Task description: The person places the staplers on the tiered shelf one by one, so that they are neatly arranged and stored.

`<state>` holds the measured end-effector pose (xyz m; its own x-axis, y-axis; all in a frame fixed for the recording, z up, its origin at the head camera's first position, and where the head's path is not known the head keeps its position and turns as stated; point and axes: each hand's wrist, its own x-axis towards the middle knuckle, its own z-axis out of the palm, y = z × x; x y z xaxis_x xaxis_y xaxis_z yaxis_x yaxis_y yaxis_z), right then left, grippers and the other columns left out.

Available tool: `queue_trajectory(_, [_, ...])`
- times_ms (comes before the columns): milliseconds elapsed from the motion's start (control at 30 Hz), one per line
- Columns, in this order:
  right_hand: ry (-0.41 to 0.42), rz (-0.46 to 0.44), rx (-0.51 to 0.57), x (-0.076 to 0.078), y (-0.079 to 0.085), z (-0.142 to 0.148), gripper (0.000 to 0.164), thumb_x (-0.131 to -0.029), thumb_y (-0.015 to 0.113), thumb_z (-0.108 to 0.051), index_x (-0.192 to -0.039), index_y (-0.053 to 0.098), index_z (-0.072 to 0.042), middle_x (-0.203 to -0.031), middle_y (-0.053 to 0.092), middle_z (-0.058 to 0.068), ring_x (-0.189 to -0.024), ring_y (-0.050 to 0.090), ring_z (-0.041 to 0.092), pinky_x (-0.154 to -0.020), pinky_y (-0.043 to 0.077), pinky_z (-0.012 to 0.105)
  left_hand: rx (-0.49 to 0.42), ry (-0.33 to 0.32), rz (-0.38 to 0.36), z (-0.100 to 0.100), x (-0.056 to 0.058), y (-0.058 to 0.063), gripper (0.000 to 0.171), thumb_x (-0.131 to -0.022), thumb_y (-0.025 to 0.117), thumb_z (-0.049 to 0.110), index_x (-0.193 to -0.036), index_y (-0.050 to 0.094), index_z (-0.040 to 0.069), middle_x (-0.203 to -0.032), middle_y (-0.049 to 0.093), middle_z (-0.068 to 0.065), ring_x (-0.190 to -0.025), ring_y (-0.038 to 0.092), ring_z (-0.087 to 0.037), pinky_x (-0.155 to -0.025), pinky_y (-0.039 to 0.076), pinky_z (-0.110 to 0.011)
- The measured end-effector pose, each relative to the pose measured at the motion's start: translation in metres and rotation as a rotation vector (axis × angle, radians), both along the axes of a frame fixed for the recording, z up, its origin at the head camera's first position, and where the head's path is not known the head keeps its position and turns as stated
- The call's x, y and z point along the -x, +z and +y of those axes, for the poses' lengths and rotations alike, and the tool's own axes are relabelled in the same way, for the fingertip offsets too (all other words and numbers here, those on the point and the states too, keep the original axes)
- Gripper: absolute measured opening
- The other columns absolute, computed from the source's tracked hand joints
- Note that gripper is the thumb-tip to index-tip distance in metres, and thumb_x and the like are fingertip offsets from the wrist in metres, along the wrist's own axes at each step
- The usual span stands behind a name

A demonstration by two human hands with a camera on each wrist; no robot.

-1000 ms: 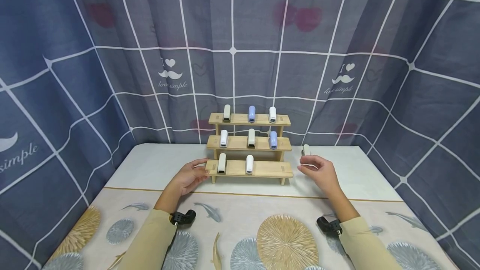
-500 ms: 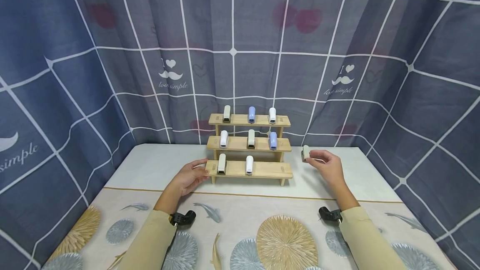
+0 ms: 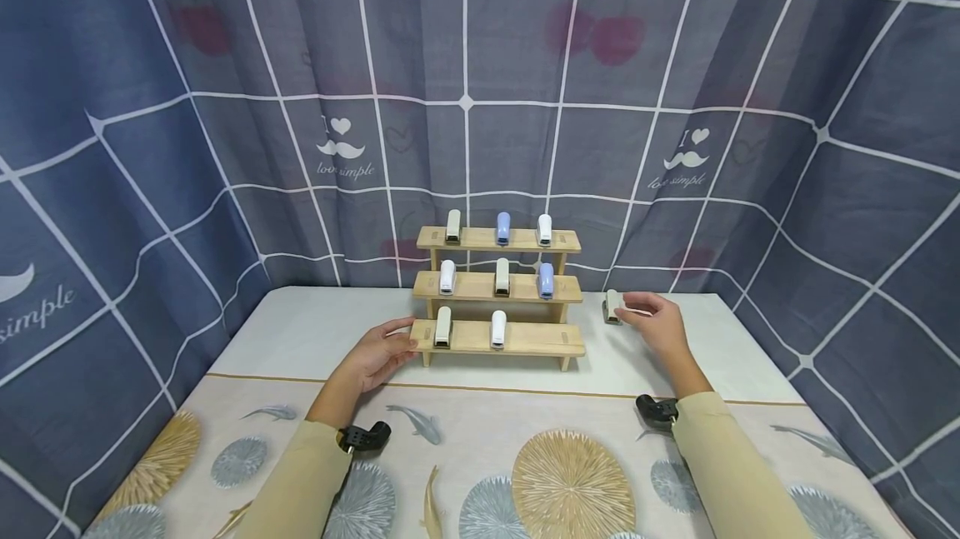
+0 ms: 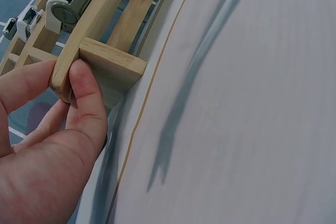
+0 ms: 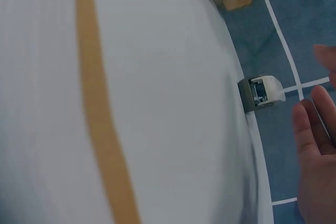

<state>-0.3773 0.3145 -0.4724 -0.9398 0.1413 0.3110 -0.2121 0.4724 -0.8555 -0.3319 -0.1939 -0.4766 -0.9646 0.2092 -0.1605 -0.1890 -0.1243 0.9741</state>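
Note:
My left hand [image 3: 382,353] pinches the left end of the lowest board of a three-tier wooden display stand [image 3: 536,339]; the left wrist view shows thumb and fingers [image 4: 86,93] around the board's corner. Just right of the stand, a beige mini stapler [image 3: 611,306] stands on the white tabletop. My right hand [image 3: 658,326] is right beside it, holding nothing; in the right wrist view a gap shows between the fingers [image 5: 304,129] and this stapler [image 5: 261,94]. On the bottom tier are a beige stapler [image 3: 443,327] and a white stapler [image 3: 498,329], with the board's right end bare.
The middle tier bears a white [image 3: 447,277], a beige [image 3: 502,277] and a blue stapler [image 3: 546,280]. The top tier carries a beige [image 3: 453,226], a blue [image 3: 503,227] and a white one [image 3: 544,229]. A checked curtain [image 3: 465,147] surrounds the table's back and sides.
My right hand moved right, touched the beige stapler half a second ago, and is now off it. That stapler stands at nearly the same spot. My left hand stayed on the stand.

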Motion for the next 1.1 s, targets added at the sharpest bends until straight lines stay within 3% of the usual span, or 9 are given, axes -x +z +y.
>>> queue_trajectory(167, [0.040, -0.034, -0.008, 0.009, -0.003, 0.002, 0.050, -0.086, 0.083, -0.016, -0.130, 0.066, 0.003, -0.132, 0.065, 0.026, -0.121, 0.063, 0.039, -0.081, 0.053, 0.007, 0.000, 0.001, 0.000, -0.001, -0.001, 0.000, 0.069, -0.095, 0.060, -0.007, -0.158, 0.031, -0.002, -0.120, 0.065, -0.012, -0.093, 0.068, -0.011, -0.083, 0.061, -0.021])
queue_trajectory(233, [0.060, -0.064, -0.021, 0.011, -0.003, 0.002, 0.055, -0.087, 0.082, -0.015, -0.135, 0.062, 0.003, -0.137, 0.061, 0.027, -0.127, 0.059, 0.043, -0.089, 0.057, 0.016, -0.001, 0.005, -0.002, -0.001, -0.001, 0.000, 0.069, -0.095, 0.060, -0.007, -0.158, 0.031, -0.002, -0.119, 0.065, -0.011, -0.093, 0.068, -0.011, -0.082, 0.060, -0.020])
queue_trajectory(367, [0.085, -0.141, -0.047, 0.017, -0.002, 0.002, 0.064, -0.087, 0.082, -0.015, -0.144, 0.055, 0.000, -0.148, 0.052, 0.026, -0.136, 0.052, 0.045, -0.106, 0.055, 0.045, -0.004, 0.007, -0.005, -0.001, -0.001, 0.000, 0.069, -0.095, 0.060, -0.007, -0.158, 0.031, -0.002, -0.120, 0.065, -0.011, -0.093, 0.068, -0.011, -0.082, 0.060, -0.020])
queue_trajectory(433, [0.092, -0.173, -0.050, 0.020, -0.002, 0.002, 0.067, -0.087, 0.082, -0.014, -0.146, 0.053, -0.002, -0.152, 0.049, 0.025, -0.139, 0.049, 0.045, -0.110, 0.050, 0.053, -0.006, 0.002, -0.003, -0.001, -0.001, 0.000, 0.070, -0.095, 0.061, -0.007, -0.158, 0.031, -0.002, -0.121, 0.065, -0.011, -0.094, 0.068, -0.011, -0.083, 0.060, -0.021])
queue_trajectory(800, [0.145, -0.245, -0.042, 0.033, -0.003, 0.002, 0.077, -0.082, 0.084, -0.007, -0.150, 0.048, -0.001, -0.155, 0.046, 0.025, -0.143, 0.045, 0.044, -0.118, 0.042, 0.053, -0.036, -0.015, 0.004, -0.002, -0.002, -0.002, 0.069, -0.095, 0.057, -0.010, -0.158, 0.029, -0.004, -0.116, 0.066, -0.009, -0.094, 0.068, -0.011, -0.084, 0.060, -0.021])
queue_trajectory(1100, [0.153, -0.281, -0.081, 0.043, 0.000, 0.003, 0.081, -0.082, 0.083, -0.011, -0.153, 0.045, -0.003, -0.159, 0.042, 0.022, -0.145, 0.041, 0.045, -0.119, 0.039, 0.058, -0.041, -0.026, 0.000, -0.003, -0.002, -0.001, 0.070, -0.095, 0.058, -0.009, -0.159, 0.028, -0.003, -0.118, 0.064, -0.011, -0.094, 0.068, -0.012, -0.084, 0.061, -0.021])
